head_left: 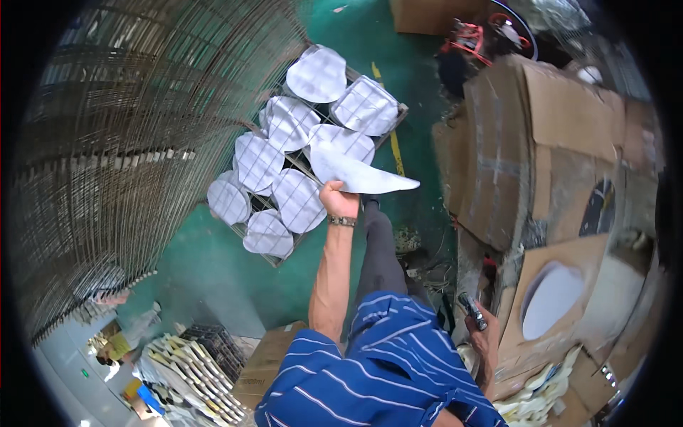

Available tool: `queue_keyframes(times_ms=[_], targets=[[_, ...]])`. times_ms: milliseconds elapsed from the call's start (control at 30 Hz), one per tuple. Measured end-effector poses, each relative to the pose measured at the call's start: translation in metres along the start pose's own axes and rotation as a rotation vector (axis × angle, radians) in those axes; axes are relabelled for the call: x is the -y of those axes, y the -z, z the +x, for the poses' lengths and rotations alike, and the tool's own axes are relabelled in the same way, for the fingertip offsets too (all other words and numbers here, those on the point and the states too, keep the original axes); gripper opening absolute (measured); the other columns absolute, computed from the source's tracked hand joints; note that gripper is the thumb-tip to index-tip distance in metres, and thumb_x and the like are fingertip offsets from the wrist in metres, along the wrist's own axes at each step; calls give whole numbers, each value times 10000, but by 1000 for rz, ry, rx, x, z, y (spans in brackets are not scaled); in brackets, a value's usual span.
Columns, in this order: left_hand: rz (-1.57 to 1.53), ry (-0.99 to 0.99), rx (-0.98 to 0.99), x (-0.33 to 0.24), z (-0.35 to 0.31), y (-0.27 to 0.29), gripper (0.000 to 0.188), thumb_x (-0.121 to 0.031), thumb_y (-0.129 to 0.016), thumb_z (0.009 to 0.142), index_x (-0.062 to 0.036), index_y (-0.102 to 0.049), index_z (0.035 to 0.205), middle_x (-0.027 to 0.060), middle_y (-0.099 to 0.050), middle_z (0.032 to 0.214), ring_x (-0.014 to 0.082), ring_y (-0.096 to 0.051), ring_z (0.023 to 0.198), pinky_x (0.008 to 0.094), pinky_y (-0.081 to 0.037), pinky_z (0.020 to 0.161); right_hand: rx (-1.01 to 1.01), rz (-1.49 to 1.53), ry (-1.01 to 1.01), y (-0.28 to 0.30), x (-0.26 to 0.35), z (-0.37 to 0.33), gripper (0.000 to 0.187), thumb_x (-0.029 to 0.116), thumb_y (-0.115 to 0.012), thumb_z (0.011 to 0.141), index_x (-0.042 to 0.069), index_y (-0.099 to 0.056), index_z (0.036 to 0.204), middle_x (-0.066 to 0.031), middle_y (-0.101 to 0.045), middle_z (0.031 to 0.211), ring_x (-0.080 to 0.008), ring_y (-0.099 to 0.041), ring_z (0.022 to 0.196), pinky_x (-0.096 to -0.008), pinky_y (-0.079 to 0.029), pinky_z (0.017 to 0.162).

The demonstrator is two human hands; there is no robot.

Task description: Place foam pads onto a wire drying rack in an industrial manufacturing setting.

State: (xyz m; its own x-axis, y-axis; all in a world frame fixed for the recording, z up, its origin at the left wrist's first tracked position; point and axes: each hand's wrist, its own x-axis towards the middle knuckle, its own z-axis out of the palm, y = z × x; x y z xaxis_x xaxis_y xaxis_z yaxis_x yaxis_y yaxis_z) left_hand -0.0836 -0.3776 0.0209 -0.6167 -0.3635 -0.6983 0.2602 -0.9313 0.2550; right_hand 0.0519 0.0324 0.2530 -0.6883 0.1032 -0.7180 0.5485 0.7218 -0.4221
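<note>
My left hand (pixel 340 200) is closed on the near edge of a thin white curved pad (pixel 359 173), which tapers to a point on the right. The pad is held over a low wire rack (pixel 276 262) where several rounded white pads (pixel 317 75) lie, some under wire grids. At my right side, my right hand (pixel 485 329) is wrapped around a dark, metallic handheld tool (pixel 472 312); it looks like a spray gun, but most of its body is hidden.
Tall stacked wire racks (pixel 142 107) fill the left side. Large cardboard boxes (pixel 498 156) stand close on the right, with a white oval pad (pixel 552 300) on cardboard nearer me. Stacked pale curved pieces (pixel 192 377) sit behind at lower left. A yellow stripe (pixel 397 153) marks the green floor.
</note>
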Motion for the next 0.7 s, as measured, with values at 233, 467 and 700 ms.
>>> queue_keyframes(times_ms=[233,467,700], targets=[[-52,-185,42,-118,206,4,655,-54,-512,602,45,-563,1247,134,-623,1247,335,-581,1192,493,-465,1057,135,-111,-126,-69,89,109,473,91,-680,829,-35,-632,1282,-72,-660,847,-117,-587,795,-285,-494,760],[-45,-458,-86,-192,394,129,574,-108,-533,668,27,-572,1225,146,-622,1208,369,-578,1176,585,-391,1105,231,-127,-358,-134,94,184,434,116,-709,861,-28,-650,1266,-53,-684,905,-97,-572,818,-271,-489,768],[1619,48,-694,-130,447,281,608,-545,-690,837,-10,-603,1113,139,-687,956,288,-653,882,470,-507,805,221,-98,-325,-144,102,187,440,100,-695,852,-17,-652,1274,-52,-703,924,-100,-575,812,-282,-486,758]])
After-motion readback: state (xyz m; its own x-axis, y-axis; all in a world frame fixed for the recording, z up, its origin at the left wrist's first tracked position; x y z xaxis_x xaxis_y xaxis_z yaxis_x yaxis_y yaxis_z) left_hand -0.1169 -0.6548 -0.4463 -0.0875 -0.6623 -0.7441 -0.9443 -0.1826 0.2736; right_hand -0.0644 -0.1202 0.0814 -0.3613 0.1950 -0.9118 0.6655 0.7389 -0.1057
